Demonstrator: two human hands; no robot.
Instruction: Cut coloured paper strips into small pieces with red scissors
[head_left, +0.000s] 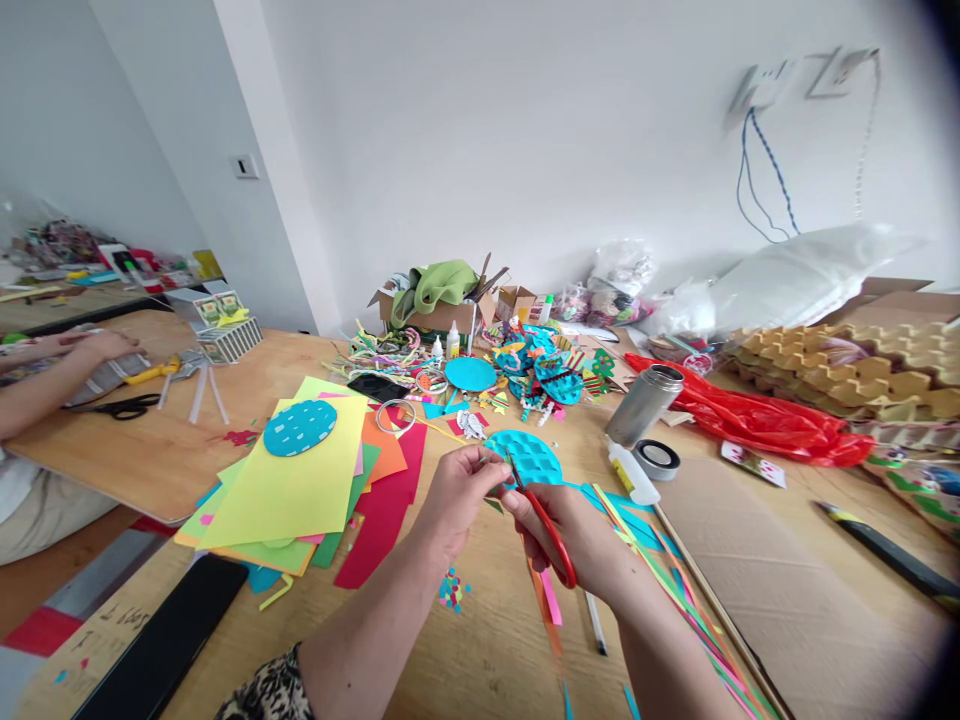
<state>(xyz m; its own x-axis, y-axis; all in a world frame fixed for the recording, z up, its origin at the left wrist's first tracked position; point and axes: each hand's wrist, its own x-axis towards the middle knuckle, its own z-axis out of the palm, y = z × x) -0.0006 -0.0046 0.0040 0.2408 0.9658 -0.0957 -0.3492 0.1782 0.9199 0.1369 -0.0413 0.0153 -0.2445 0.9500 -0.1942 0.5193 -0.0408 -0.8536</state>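
Note:
My right hand [574,530] is closed around red-handled scissors [559,550], their blades pointing up and left toward my other hand. The fingertips of my left hand [466,490] pinch what looks like a small piece of green paper, mostly hidden by the fingers, close to the blades. Just behind both hands lies a blue disc with a raised grid [532,452]. Below them on the table is a little heap of coloured paper dots [453,590]. A pink paper strip [551,598] and a pen [596,625] lie beneath my right forearm.
Stacked coloured paper [285,500] carries a spotted blue disc [300,428] on the left. To the right stand a metal flask [643,403], a glue bottle [632,474] and a tape roll [657,460], near cardboard [780,570] and a cutter [892,555]. Another person's hand [109,345] is at far left.

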